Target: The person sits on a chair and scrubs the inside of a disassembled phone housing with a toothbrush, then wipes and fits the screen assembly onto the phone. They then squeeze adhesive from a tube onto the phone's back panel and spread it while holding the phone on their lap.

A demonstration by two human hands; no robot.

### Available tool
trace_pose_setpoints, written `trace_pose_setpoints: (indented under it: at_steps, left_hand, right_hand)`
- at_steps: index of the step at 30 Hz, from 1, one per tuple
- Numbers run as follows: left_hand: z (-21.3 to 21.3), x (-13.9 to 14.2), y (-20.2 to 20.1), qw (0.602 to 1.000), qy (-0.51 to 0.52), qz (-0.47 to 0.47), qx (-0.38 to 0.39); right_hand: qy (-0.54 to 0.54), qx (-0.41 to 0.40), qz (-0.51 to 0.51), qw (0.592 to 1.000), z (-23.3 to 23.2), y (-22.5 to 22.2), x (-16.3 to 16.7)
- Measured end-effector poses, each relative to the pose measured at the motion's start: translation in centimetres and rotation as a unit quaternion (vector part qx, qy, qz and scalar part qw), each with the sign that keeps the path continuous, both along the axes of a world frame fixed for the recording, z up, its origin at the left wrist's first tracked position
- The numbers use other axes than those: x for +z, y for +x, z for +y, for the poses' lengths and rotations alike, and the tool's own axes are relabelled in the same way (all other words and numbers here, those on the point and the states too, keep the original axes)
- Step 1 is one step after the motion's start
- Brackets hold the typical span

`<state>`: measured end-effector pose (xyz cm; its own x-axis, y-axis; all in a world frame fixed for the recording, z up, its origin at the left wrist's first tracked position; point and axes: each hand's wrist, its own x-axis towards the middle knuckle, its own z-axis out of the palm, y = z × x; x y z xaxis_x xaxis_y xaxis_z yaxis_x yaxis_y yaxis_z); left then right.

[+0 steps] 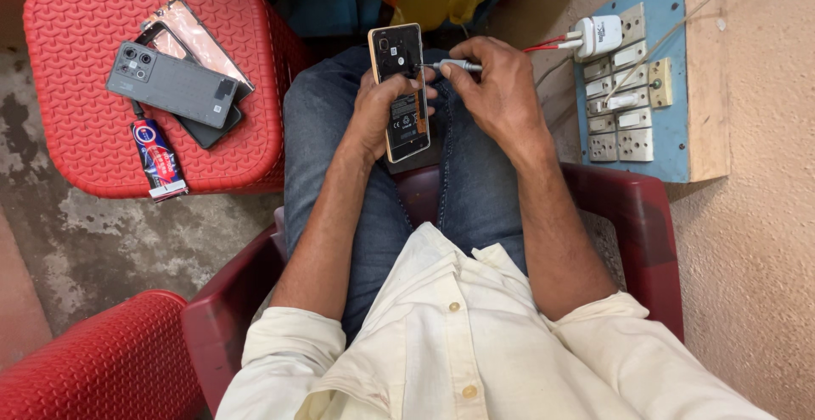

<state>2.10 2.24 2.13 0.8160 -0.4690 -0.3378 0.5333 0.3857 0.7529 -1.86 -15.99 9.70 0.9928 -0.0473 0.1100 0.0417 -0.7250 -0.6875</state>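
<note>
An opened smartphone [399, 89] with its back cover off lies on my lap, its black insides and battery facing up. My left hand [373, 119] grips it from the left side. My right hand [497, 85] holds a thin metal screwdriver [450, 65], whose tip touches the upper part of the phone near the camera area. I sit in a dark red plastic chair [632, 216], wearing blue jeans and a cream shirt.
A red plastic stool [76, 123] at the left carries a grey phone back cover [174, 85], a dark phone, a shiny screen panel [199, 34] and a small glue tube [157, 159]. A blue switchboard [671, 81] with a white charger [598, 34] hangs on the right wall.
</note>
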Motion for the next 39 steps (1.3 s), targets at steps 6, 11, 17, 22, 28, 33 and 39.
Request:
trace_pose_setpoints:
  at_steps: [6,11,17,22,28,33,39]
  left_hand:
    - [-0.02,0.10,0.00,1.000,-0.001,0.006,-0.002]
    - [0.04,0.06,0.02,1.000,-0.001,-0.003,-0.004]
    - [0.02,0.06,0.00,1.000,0.003,-0.003,-0.004]
    - [-0.03,0.14,-0.13,1.000,0.018,-0.014,-0.004]
    - [0.04,0.13,-0.10,1.000,0.008,-0.007,-0.004]
    - [0.01,0.12,-0.03,1.000,0.004,-0.003,-0.006]
    - [-0.01,0.05,0.00,1.000,0.001,-0.003,-0.004]
  right_hand:
    - [0.009,0.001,-0.007,1.000,0.01,-0.03,0.06]
    - [0.006,0.004,-0.009,1.000,-0.04,0.05,-0.10]
    - [0.003,0.005,-0.003,1.000,-0.12,0.06,-0.31]
    - [0.002,-0.002,0.021,1.000,-0.13,0.07,-0.46]
    - [0.004,0.007,0.002,1.000,-0.09,0.08,-0.38]
    - [0.008,0.005,-0.006,1.000,-0.08,0.05,-0.27]
    - [0.018,0.008,-0.021,1.000,-0.08,0.00,-0.27]
